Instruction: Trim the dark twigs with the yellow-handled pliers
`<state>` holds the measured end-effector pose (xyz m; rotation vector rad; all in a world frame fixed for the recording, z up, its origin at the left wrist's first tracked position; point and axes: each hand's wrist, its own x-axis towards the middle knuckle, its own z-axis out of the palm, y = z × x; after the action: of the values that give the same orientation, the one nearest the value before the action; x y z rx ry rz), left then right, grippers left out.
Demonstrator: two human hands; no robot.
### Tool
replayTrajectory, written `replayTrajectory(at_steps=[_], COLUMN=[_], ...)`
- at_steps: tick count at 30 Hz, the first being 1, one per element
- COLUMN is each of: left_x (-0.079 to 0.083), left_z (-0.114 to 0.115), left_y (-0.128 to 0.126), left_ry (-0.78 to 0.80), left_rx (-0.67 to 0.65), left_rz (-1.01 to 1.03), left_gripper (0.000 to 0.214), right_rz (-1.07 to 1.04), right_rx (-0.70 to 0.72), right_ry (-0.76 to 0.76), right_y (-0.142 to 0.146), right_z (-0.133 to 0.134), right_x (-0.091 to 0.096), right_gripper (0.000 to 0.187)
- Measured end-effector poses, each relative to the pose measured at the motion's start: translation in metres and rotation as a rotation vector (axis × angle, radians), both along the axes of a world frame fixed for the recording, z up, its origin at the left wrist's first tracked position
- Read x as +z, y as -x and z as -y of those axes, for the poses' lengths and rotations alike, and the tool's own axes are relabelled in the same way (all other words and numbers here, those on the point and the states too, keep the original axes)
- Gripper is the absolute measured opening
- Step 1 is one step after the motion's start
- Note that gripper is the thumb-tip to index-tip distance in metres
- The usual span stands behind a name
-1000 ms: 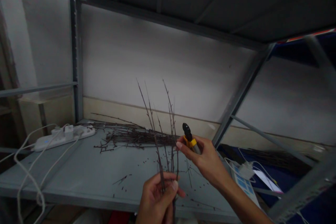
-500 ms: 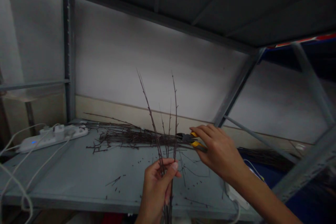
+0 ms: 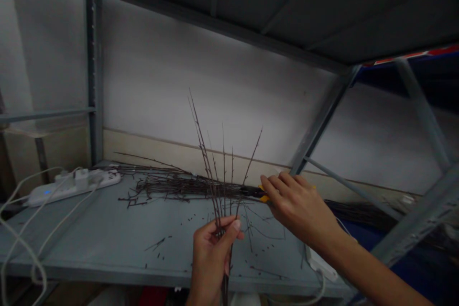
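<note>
Dark twigs point(image 3: 215, 177) stand upright in the left hand point(image 3: 211, 253) — its grip closed around them — while the right hand point(image 3: 301, 210) grips yellow-handled pliers point(image 3: 264, 193) just above the grey metal shelf point(image 3: 71, 244).

Dark brown twigs point(image 3: 211, 182), yellow-and-black pliers point(image 3: 261, 193), a grey shelf point(image 3: 71, 244) speckled with dark bits, a white power strip point(image 3: 73, 183)

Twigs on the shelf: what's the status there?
Left hand holding upright twigs. Right hand on yellow-handled pliers, tip at the twig pile. Loose bits across the metal shelf.
</note>
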<state>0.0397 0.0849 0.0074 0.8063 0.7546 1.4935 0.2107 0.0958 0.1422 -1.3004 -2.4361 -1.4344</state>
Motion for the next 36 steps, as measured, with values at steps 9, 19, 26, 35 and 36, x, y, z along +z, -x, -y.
replayTrajectory(at_steps=[9, 19, 26, 35, 36], left_x=[-0.012, -0.026, -0.045, -0.053, -0.054], left_z=[-0.011, 0.001, 0.005, 0.010, 0.011], left_y=[-0.001, -0.012, 0.012, 0.018, 0.017], left_ry=[-0.014, -0.126, -0.187, -0.099, -0.104], left_rx=[-0.074, -0.334, -0.271, -0.279, -0.310], left_rz=[0.045, 0.106, 0.012, -0.082, -0.075], left_gripper=[0.049, 0.063, 0.034, 0.025, 0.027], right_rz=[-1.018, -1.742, -1.546, -1.612, -1.619], right_rx=[-0.026, 0.193, 0.228, 0.262, 0.268], right_ry=[0.509, 0.826, 0.679, 0.687, 0.684], right_y=[-0.004, 0.042, 0.018, 0.007, 0.007], right_z=[-0.004, -0.004, -0.014, -0.005, -0.004], right_x=[-0.051, -0.072, -0.085, -0.091, -0.091], right_gripper=[0.026, 0.038, 0.025, 0.024, 0.023])
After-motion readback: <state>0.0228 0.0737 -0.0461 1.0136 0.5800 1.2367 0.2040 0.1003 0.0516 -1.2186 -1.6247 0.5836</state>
